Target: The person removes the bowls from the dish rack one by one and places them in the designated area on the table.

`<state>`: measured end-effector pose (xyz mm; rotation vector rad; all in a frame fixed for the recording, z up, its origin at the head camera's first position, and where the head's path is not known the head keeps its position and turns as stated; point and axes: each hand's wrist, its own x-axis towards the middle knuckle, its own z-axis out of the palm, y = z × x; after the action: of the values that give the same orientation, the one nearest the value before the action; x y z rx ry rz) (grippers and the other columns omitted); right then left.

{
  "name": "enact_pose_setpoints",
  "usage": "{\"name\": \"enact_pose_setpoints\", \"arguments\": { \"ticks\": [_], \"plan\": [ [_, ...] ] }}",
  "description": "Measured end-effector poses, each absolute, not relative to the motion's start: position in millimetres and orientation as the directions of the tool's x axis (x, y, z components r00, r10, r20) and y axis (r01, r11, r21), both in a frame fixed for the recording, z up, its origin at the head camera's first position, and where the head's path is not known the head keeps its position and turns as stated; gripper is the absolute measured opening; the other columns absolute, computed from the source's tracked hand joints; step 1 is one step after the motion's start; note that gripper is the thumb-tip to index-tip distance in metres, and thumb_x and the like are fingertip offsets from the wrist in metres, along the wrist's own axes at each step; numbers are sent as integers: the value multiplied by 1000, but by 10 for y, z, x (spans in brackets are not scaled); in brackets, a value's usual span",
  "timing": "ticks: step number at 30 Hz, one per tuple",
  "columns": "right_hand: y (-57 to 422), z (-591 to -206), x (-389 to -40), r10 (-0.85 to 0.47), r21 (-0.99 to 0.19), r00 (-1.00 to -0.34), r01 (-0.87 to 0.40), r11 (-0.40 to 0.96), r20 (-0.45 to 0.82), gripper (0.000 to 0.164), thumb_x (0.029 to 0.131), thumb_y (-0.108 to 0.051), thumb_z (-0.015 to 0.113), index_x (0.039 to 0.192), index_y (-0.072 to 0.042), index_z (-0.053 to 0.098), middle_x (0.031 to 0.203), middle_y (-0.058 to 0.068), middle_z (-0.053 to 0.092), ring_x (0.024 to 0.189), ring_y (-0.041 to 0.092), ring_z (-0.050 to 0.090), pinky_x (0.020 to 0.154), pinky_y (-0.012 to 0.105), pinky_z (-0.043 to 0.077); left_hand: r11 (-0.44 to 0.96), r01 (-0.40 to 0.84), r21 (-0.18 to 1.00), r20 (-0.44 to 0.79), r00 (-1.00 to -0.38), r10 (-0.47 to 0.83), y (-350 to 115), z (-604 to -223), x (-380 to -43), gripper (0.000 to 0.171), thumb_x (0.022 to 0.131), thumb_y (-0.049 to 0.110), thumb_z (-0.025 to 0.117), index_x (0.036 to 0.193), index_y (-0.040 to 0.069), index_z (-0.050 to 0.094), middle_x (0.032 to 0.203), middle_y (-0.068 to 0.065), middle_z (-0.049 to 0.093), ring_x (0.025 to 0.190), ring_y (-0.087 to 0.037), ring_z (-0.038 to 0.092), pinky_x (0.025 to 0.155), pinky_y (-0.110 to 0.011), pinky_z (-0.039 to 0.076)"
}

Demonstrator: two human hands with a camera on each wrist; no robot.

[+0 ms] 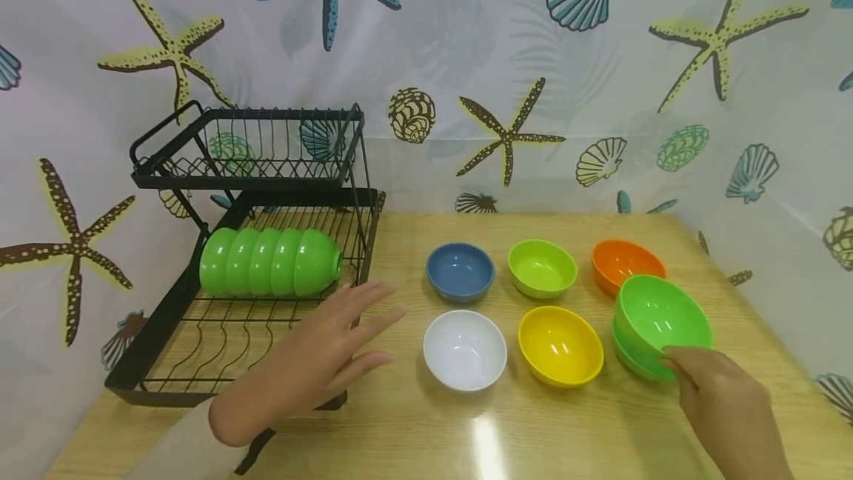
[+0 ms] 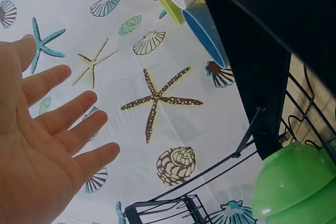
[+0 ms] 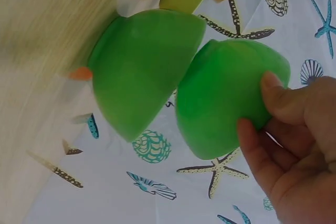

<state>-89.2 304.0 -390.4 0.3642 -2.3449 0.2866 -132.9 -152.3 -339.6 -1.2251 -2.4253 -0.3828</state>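
My right hand (image 1: 729, 398) pinches the rim of a green bowl (image 1: 663, 315), tilted and raised just over a second green bowl (image 1: 636, 361) standing on the table. In the right wrist view the held bowl (image 3: 231, 95) is seen from outside, beside the lower green bowl (image 3: 144, 69); thumb and fingers grip its near side. My left hand (image 1: 320, 354) hovers by the right edge of the black dish rack (image 1: 243, 391), its fingers spread and nothing in them. Several green bowls (image 1: 269, 264) stand on edge in a row on the rack's lower level.
On the wooden table (image 1: 400, 428) stand a blue bowl (image 1: 460, 272), a lime bowl (image 1: 542, 269), an orange bowl (image 1: 623, 261), a white bowl (image 1: 465, 351) and a yellow bowl (image 1: 560, 347). The rack's upper tier (image 1: 246, 182) overhangs the lower one. A patterned curtain (image 1: 413, 21) hangs behind.
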Motion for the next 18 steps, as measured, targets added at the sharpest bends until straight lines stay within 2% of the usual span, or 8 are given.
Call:
{"name": "enact_pose_setpoints", "arguments": {
  "ticks": [1, 3, 4, 5, 12, 18],
  "plan": [
    [3059, -3911, -895, -170, -109, -709, -330, 938, 684, 36, 98, -28, 56, 87, 3, 71, 84, 20, 70, 75, 39, 66, 63, 47, 52, 581, 811, 67, 459, -542, 704, -1528, -3400, -1330, 51, 100, 44, 44, 142, 15, 47, 149, -10, 39, 136, -31, 38, 114, -54, 26],
    [3091, -3928, -905, -156, -128, -749, -306, 943, 644, 13, 86, -8, 71, 88, 5, 70, 83, 22, 69, 75, 42, 66, 63, 52, 53, 587, 806, 76, 444, -554, 704, -1539, -3405, -1330, 52, 100, 44, 44, 144, 16, 44, 150, -10, 38, 138, -29, 36, 115, -53, 25],
    [3101, -3939, -909, -147, -139, -772, -292, 946, 618, 13, 77, 2, 75, 88, 6, 70, 83, 23, 69, 76, 43, 65, 64, 54, 53, 592, 802, 80, 436, -562, 703, -1545, -3408, -1330, 53, 100, 44, 45, 145, 16, 43, 150, -9, 37, 138, -28, 35, 115, -53, 25],
    [3110, -3952, -912, -134, -153, -797, -272, 950, 589, 23, 67, 10, 76, 88, 6, 70, 84, 25, 69, 76, 45, 65, 64, 56, 53, 598, 797, 85, 426, -572, 701, -1552, -3410, -1329, 54, 99, 43, 46, 146, 17, 41, 150, -9, 37, 138, -27, 35, 115, -53, 25],
    [3178, -4032, -938, -96, -195, -893, -198, 961, 439, 16, 74, 6, 73, 89, 6, 70, 86, 27, 68, 79, 49, 63, 66, 61, 51, 630, 770, 103, 379, -616, 691, -1572, -3408, -1315, 66, 94, 35, 60, 151, 20, 31, 149, -9, 38, 137, -26, 37, 113, -54, 28],
    [3185, -4036, -951, -64, -214, -935, -146, 966, 350, 14, 79, 8, 67, 92, 7, 70, 91, 27, 67, 86, 50, 61, 71, 62, 50, 644, 758, 105, 372, -630, 681, -1599, -3435, -1320, 63, 97, 40, 54, 152, 23, 29, 149, -8, 38, 136, -24, 38, 114, -53, 27]
  ]
}}
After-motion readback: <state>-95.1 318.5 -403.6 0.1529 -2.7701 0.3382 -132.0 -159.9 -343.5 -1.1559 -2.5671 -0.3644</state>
